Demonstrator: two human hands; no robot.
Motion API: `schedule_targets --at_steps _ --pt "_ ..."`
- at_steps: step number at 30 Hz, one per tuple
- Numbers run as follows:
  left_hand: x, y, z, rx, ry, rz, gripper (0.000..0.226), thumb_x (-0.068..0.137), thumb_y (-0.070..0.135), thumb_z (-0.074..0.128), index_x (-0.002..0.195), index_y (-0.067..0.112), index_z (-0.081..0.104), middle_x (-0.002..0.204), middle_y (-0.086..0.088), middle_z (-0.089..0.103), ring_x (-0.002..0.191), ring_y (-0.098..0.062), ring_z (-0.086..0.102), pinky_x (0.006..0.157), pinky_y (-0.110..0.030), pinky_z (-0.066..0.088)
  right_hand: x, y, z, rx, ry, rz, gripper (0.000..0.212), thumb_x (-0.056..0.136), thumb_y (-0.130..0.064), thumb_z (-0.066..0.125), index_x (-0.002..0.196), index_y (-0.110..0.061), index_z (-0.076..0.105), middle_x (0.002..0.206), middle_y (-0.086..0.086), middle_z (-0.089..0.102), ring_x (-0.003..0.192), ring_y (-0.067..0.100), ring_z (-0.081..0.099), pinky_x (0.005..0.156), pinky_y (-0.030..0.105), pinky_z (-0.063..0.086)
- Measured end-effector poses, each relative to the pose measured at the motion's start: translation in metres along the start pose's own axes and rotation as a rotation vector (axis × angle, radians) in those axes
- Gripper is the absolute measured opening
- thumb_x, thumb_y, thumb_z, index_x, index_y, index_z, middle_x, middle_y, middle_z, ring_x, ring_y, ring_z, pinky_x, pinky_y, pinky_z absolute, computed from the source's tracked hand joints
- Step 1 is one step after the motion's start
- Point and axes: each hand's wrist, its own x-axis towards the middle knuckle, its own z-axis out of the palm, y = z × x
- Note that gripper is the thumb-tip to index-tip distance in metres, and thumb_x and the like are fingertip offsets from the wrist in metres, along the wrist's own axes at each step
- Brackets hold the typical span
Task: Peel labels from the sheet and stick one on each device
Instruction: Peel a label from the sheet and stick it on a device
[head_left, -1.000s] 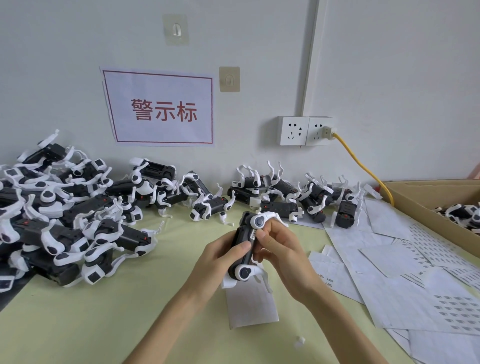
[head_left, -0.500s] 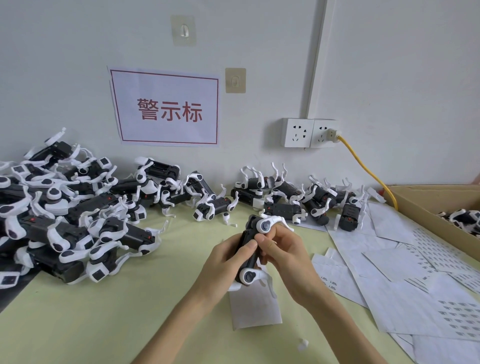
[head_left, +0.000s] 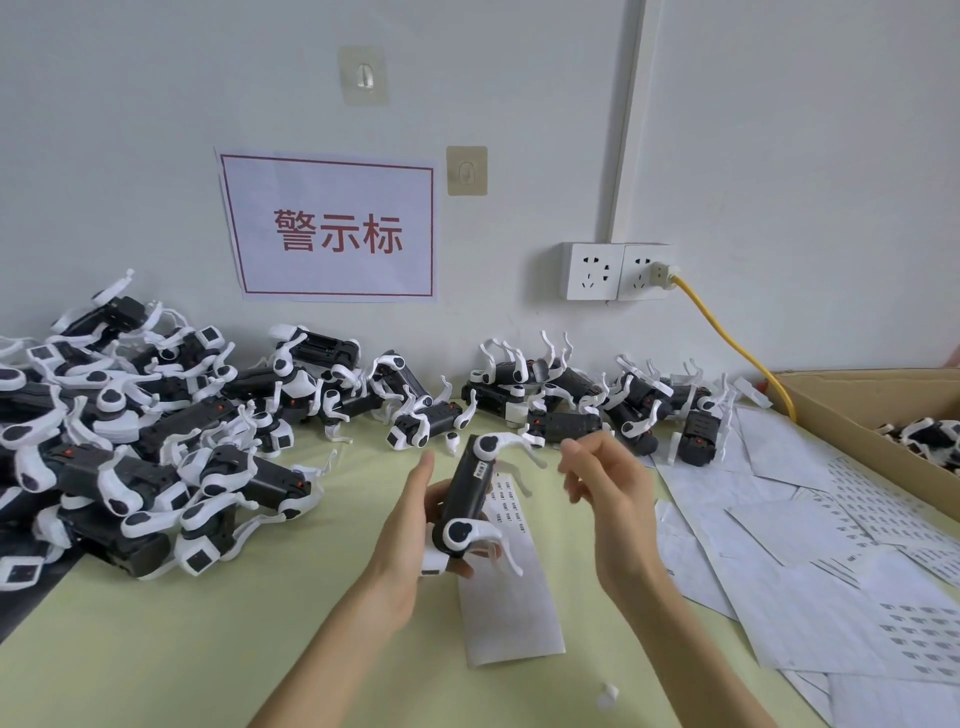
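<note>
**K:** Status change: right hand (head_left: 610, 499) is off the device (head_left: 470, 499). Half a second ago both hands were clamped on it, right fingertips pressing near the top. Now the right hand hangs just beside it, fingers loosely spread, holding nothing.

**M:** Label on?

**K:** Small white label (head_left: 482, 470) shows on the upper black body. Reads as this unit's sticking being done. Left hand (head_left: 415, 535) grips the device from the lower left, tilted, held above the label sheet (head_left: 511, 597).

**M:** So next is set it down and peel another?

**K:** Likely. Sheet shows printed rows at its top end only; lower part looks blank.

**M:** Room to move?

**K:** Bare table (head_left: 208, 649) in front and to the left. Big device pile (head_left: 130, 457) crowds the far left; a row of devices (head_left: 571, 405) lines the wall. Loose sheets (head_left: 831, 571) cover the right side up to the cardboard box (head_left: 857, 415). Cannot tell which pile is the labelled one.
</note>
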Motion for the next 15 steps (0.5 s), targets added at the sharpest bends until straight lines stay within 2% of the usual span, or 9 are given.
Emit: schedule_targets --at_steps 2,5,7,9,11,12,13,15 --pt "0.0 -0.001 -0.002 0.1 -0.071 -0.024 0.077 0.102 0.064 0.029 0.116 0.002 0.072 0.088 -0.019 0.072 0.06 -0.025 0.064 0.048 -0.025 0.04 0.004 0.002 -0.008 -0.103 -0.06 0.061 0.023 0.075 -0.05 0.066 0.085 -0.03 0.069 0.089 -0.011 0.068 0.086 0.009 0.061 0.075 0.027 0.044" --pt "-0.001 -0.002 0.0 0.264 -0.197 -0.017 0.089 0.099 0.072 0.014 0.105 0.008 0.076 0.092 -0.018 0.076 0.06 -0.019 0.059 0.044 -0.021 0.033 0.007 0.005 -0.015 -0.201 -0.284 0.185 0.033 0.085 -0.049 0.057 0.113 -0.037 0.07 0.115 -0.018 0.069 0.11 0.003 0.062 0.089 0.032 0.048" --pt "0.0 -0.002 0.002 0.284 -0.216 -0.007 0.092 0.097 0.073 0.012 0.104 0.009 0.077 0.095 -0.02 0.077 0.064 -0.021 0.062 0.046 -0.024 0.032 0.007 0.003 -0.016 -0.214 -0.383 0.238 0.035 0.089 -0.049 0.054 0.115 -0.035 0.072 0.117 -0.011 0.071 0.109 0.008 0.065 0.082 0.028 0.051" --pt "0.002 -0.001 0.001 0.222 -0.164 -0.006 0.089 0.097 0.074 0.016 0.114 0.007 0.072 0.1 -0.022 0.077 0.073 -0.027 0.066 0.055 -0.029 0.036 0.006 -0.001 -0.016 -0.2 -0.417 0.252 0.034 0.091 -0.045 0.054 0.111 -0.026 0.074 0.111 0.001 0.074 0.099 0.015 0.069 0.072 0.027 0.051" --pt "0.003 0.0 -0.004 0.095 -0.107 -0.027 0.085 0.096 0.074 0.023 0.12 0.005 0.066 0.105 -0.023 0.076 0.082 -0.037 0.068 0.071 -0.036 0.045 0.007 -0.004 -0.019 -0.176 -0.431 0.274 0.036 0.09 -0.041 0.059 0.111 -0.015 0.073 0.107 0.009 0.074 0.095 0.023 0.07 0.073 0.034 0.052" --pt "0.003 0.002 -0.007 0.026 -0.081 -0.037 0.083 0.096 0.074 0.026 0.119 0.004 0.065 0.103 -0.023 0.075 0.079 -0.04 0.069 0.071 -0.037 0.05 0.008 -0.004 -0.022 -0.159 -0.451 0.294 0.036 0.089 -0.038 0.062 0.111 -0.011 0.07 0.106 0.01 0.073 0.095 0.024 0.07 0.075 0.037 0.053" --pt "0.002 0.004 -0.01 -0.049 -0.053 -0.036 0.081 0.097 0.072 0.029 0.116 0.002 0.065 0.101 -0.023 0.074 0.074 -0.04 0.069 0.066 -0.036 0.055 0.008 -0.005 -0.026 -0.137 -0.484 0.323 0.036 0.088 -0.035 0.064 0.111 -0.008 0.067 0.106 0.011 0.072 0.095 0.025 0.07 0.078 0.04 0.053" --pt "0.004 0.007 -0.017 -0.186 0.005 -0.018 0.075 0.099 0.068 0.029 0.106 0.003 0.066 0.097 -0.024 0.074 0.068 -0.037 0.067 0.051 -0.033 0.055 0.008 -0.005 -0.031 -0.073 -0.582 0.402 0.036 0.089 -0.027 0.066 0.113 -0.001 0.059 0.107 0.015 0.069 0.097 0.032 0.07 0.082 0.043 0.054"
